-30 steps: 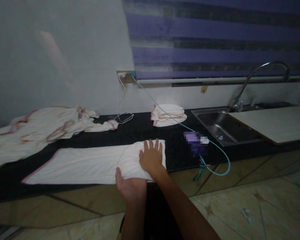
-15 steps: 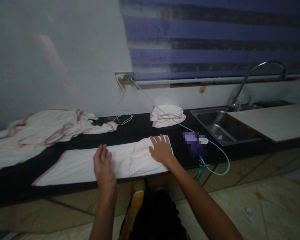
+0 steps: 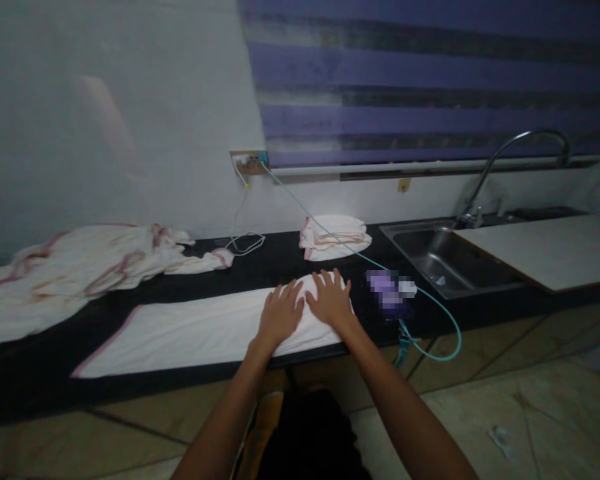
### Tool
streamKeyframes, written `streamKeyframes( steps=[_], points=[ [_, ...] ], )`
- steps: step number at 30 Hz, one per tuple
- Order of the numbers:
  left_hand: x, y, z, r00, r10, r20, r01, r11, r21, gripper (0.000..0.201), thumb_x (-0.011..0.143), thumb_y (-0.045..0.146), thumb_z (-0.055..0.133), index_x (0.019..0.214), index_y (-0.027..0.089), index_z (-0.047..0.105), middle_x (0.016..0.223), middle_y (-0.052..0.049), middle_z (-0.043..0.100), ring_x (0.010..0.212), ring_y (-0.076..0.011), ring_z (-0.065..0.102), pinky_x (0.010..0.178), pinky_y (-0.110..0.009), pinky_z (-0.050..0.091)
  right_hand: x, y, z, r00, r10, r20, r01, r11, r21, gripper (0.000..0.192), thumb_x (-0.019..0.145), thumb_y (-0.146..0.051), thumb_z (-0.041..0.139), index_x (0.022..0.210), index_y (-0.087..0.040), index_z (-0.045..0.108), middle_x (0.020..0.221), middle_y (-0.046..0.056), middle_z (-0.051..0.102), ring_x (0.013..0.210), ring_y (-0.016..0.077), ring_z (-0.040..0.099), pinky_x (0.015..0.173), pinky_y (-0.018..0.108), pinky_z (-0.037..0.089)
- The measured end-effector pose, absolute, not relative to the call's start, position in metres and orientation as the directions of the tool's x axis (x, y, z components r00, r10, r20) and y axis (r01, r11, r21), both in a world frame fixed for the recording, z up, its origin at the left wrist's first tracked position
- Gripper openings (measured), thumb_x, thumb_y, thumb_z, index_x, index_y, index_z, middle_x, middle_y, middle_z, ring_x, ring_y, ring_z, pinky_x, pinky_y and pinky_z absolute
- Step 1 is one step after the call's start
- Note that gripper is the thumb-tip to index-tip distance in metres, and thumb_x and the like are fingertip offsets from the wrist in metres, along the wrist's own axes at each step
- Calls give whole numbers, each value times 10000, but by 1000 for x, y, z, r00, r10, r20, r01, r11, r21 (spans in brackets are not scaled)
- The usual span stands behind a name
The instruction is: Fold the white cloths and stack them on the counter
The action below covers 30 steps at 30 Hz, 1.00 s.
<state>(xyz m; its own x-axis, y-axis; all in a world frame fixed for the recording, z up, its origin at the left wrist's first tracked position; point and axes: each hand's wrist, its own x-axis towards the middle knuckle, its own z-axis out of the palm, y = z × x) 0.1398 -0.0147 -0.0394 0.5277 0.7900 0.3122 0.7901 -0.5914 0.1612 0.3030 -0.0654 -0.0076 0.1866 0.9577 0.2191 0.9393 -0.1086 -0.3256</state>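
Observation:
A white cloth (image 3: 190, 333) with a pink edge lies folded into a long strip along the front of the black counter. My left hand (image 3: 281, 313) rests on it right of the middle, palm down with fingers spread. Beside it, my right hand (image 3: 329, 299) lies flat near the strip's right end, its fingers apart as well. The two thumbs nearly meet. Behind the hands sits a stack of folded cloths (image 3: 335, 237) with pink edging. A crumpled heap of the same cloth (image 3: 90, 267) spreads over the counter's left side.
To the right is a steel sink (image 3: 425, 257) with a curved faucet (image 3: 485, 170) and a white board (image 3: 545, 250) partly over it. A blurred-out purple object (image 3: 385, 290) lies near a teal cable (image 3: 445, 313) running from the wall socket (image 3: 250, 162). A white cord (image 3: 250, 243) lies behind.
My left hand has come down onto the cloth and moved right, close to my right hand. My right hand stays near the cloth's right end, where the fabric now bunches up slightly.

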Motion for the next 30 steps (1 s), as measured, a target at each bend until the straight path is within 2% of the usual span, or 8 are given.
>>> streamKeyframes(
  steps=[2, 6, 12, 16, 21, 24, 27, 30],
  points=[
    [139, -15, -38, 524, 789, 320, 795, -588, 148, 570, 1069, 405, 319, 1595, 221, 440, 1658, -71, 428, 1517, -346, 392, 1246, -564, 324, 302, -70, -4, 284, 927, 244, 908, -178, -379, 633, 1054, -487, 427, 1605, -177, 398, 1668, 177, 366, 1573, 401, 197, 1207, 656, 258],
    [141, -15, -36, 517, 794, 320, 799, -582, 152, 570, 1063, 406, 340, 1591, 221, 448, 1651, -71, 440, 1504, -378, 398, 1232, -582, 336, 308, -87, 12, 443, 858, 260, 820, -271, -505, 587, 1060, -411, 414, 1563, -108, 419, 1582, 254, 433, 1459, 357, 431, 1125, 480, 429],
    [140, -14, -39, 502, 785, 363, 742, -606, 286, 545, 1036, 409, 412, 1541, 230, 512, 1617, -112, 482, 1503, -383, 404, 1234, -602, 303, 330, -110, 35, 508, 861, 3, 736, -433, -520, 532, 1000, -371, 544, 1422, -48, 519, 1285, 285, 670, 1149, 370, 693, 944, 465, 532],
    [140, -13, -40, 492, 790, 366, 728, -604, 325, 537, 1024, 410, 430, 1526, 245, 524, 1608, -104, 496, 1501, -378, 406, 1236, -595, 297, 336, -110, 33, 415, 907, -72, 777, -394, -491, 354, 936, -328, 624, 1197, -97, 686, 1235, 254, 717, 1127, 355, 717, 899, 411, 546],
    [140, -12, -40, 506, 787, 353, 732, -608, 307, 544, 1031, 401, 405, 1530, 210, 508, 1605, -129, 492, 1493, -374, 412, 1241, -596, 291, 336, -108, 29, 359, 933, -13, 777, -306, -550, 304, 944, -293, 587, 1173, -127, 697, 1219, 200, 734, 1138, 298, 709, 894, 346, 530],
    [141, -16, -34, 472, 774, 423, 705, -619, 346, 555, 999, 400, 478, 1500, 164, 522, 1618, -172, 455, 1534, -382, 346, 1258, -598, 261, 334, -106, 33, 349, 934, 70, 779, -248, -576, 275, 958, -278, 567, 1167, -148, 689, 1195, 163, 737, 1125, 276, 698, 905, 332, 514],
    [146, -26, -20, 363, 740, 567, 613, -648, 453, 565, 965, 388, 547, 1463, 123, 531, 1605, -209, 440, 1563, -365, 289, 1282, -579, 222, 334, -103, 38, 385, 912, 143, 775, -236, -586, 256, 958, -287, 568, 1142, -148, 679, 1178, 157, 728, 1105, 272, 686, 904, 335, 506],
    [159, -37, 0, 262, 798, 543, 383, -603, 700, 516, 957, 407, 569, 1411, 161, 556, 1516, -181, 529, 1451, -303, 466, 1248, -511, 328, 337, -101, 46, 418, 879, 229, 770, -209, -603, 232, 948, -292, 577, 1111, -159, 675, 1121, 139, 731, 1070, 262, 679, 903, 332, 501]
  ],
)
